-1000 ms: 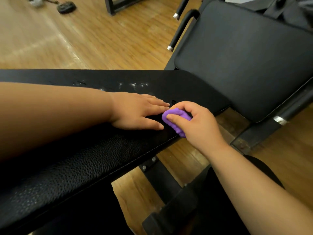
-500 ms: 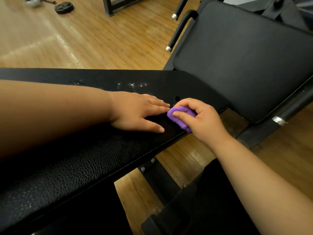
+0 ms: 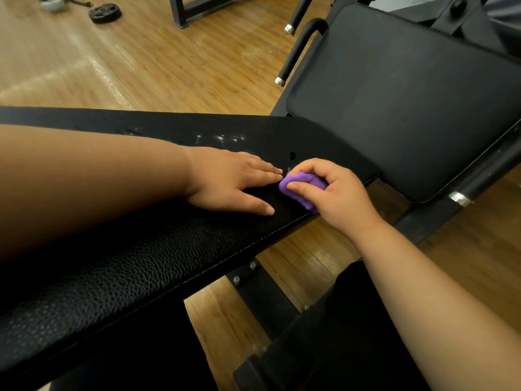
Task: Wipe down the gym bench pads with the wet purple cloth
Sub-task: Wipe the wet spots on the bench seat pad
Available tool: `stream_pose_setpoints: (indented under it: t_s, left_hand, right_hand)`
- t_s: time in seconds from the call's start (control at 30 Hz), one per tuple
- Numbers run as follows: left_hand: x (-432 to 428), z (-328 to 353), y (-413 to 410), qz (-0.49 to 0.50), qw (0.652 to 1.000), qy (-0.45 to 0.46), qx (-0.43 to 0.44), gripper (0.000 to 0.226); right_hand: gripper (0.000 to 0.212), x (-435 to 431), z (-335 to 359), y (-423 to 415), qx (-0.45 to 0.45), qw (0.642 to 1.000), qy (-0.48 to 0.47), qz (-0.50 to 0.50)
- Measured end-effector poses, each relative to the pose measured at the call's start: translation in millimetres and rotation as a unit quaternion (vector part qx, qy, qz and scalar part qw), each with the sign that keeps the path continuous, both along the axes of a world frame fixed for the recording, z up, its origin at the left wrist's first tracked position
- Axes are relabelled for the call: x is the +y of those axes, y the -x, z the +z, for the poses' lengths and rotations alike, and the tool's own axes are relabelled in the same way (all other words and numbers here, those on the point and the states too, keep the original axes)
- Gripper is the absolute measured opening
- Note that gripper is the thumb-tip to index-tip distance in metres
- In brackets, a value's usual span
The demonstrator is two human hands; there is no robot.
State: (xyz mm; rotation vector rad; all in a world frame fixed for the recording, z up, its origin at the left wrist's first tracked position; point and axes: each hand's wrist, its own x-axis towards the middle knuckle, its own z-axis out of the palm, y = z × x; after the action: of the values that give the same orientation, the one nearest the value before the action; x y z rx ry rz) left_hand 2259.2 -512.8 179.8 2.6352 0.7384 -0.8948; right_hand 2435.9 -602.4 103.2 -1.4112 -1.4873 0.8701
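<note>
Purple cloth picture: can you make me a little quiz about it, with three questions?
1. True or false: the right hand grips the purple cloth.
2. Where does the left hand lie? A) flat on the long bench pad; B) on a shelf; C) up in the air.
3. Fill in: the small weight plate lies on the wooden ___.

Key: 1 true. 2 A. 3 floor.
</note>
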Motion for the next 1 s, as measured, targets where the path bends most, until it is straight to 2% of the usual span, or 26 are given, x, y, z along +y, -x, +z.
stream_pose_setpoints:
  t_s: [0.1,0.23,0.3,0.4,0.47,0.63,0.77,0.93,1.0]
  left_hand:
    - [0,1,0,0.0,1.0,0.0,0.003,0.082]
    - [0,0,1,0.002,1.0,-0.003,0.004,0.078]
    - [1,-1,1,0.003,1.0,0.0,-0.001,0.076]
    - [0,0,0,-0.001,1.0,0.002,-0.003,0.082]
    - [-1,2,0,0.0,1.0,0.001,0.005,0.088]
    - [0,1,-1,0.001,1.0,-0.002,0.004,0.074]
    - [0,-1,-4,-0.007,1.0,-0.002,-0.006,0.073]
    - [0,2,-5,-0.007,1.0,0.009,0.013,0.094]
    - [1,1,-6,-0.01,1.0,0.008,0.012,0.094]
  right_hand:
    - [0.018,-8,1,1,0.011,1.0,-0.006,0.019]
    - [0.021,1,-1,-13,-0.019,0.999,0.023,-0.035]
    - [0.02,0,-2,-4,-0.034,0.999,0.008,-0.036]
    - [0.016,-11,-1,10,0.005,1.0,-0.024,0.003]
    - [0.018,-10,1,2,0.02,1.0,-0.009,0.011]
    - [0.024,4,-6,-11,-0.034,0.998,0.02,-0.054]
    - [0.021,-9,-4,6,-0.003,1.0,-0.031,0.004]
    - [0.024,3,-10,-17,-0.015,0.998,0.02,-0.049]
    - [0.023,2,-8,-11,-0.013,0.999,0.014,-0.033]
